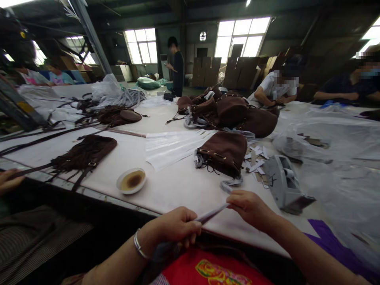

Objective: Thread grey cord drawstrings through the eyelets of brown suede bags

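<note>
A pale grey wrapped strap point(214, 212) is stretched between my two hands over the table's front edge. My left hand point(179, 225) is closed on its lower end, thumb on top. Pinching it farther up is my right hand point(247, 206). Beyond my right hand the grey wrapping runs on toward a brown drawstring bag point(226, 152), which lies on its side with gold eyelets and a dark cord. Whether the strap joins this bag I cannot tell.
A dish of brown liquid point(131, 181) stands left of centre. A grey tape dispenser point(285, 184) sits at right beside card scraps point(257, 160). Brown bags point(234, 111) are heaped behind; a fringed bag point(86, 154) lies left, near another person's hand point(10, 180). Co-workers sit across the table.
</note>
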Demonstrator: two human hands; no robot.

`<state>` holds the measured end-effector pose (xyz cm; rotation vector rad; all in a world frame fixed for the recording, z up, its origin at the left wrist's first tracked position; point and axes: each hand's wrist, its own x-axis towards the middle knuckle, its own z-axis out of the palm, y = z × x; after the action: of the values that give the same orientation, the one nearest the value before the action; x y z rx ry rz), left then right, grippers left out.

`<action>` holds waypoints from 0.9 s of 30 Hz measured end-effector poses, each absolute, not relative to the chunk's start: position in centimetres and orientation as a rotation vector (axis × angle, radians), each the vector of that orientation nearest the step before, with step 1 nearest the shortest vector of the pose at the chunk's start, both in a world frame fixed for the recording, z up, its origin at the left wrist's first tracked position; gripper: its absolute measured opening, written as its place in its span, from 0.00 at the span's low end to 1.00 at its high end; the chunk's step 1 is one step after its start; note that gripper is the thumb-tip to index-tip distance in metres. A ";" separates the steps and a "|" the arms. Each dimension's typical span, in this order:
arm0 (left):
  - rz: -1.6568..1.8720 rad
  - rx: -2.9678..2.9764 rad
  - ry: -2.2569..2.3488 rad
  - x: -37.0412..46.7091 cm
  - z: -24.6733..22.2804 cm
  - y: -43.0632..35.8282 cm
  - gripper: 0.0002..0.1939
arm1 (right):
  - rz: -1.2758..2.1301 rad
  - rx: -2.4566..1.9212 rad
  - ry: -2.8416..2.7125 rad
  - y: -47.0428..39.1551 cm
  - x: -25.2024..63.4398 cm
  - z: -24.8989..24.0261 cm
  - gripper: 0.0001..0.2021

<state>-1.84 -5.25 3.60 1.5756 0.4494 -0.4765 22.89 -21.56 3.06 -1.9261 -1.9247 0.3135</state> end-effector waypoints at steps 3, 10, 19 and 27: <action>-0.508 1.490 0.474 -3.9 2.7 -3.0 0.18 | 0.286 -2.097 -1.862 -23.9 28.1 2.0 0.14; -0.392 1.868 0.621 -2.8 3.9 -2.3 0.14 | 0.115 -2.264 -2.060 -26.2 27.5 2.5 0.14; -0.325 2.127 0.350 4.4 8.4 -5.1 0.13 | 0.343 -1.900 -1.940 -20.0 18.5 5.4 0.11; -0.511 1.978 0.258 0.0 7.1 1.7 0.13 | 0.467 -2.256 -1.558 -25.3 27.7 1.4 0.18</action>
<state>-0.02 1.67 7.06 1.9777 0.2584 -0.5109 27.70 -25.31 1.37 -2.2562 -1.5575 0.4670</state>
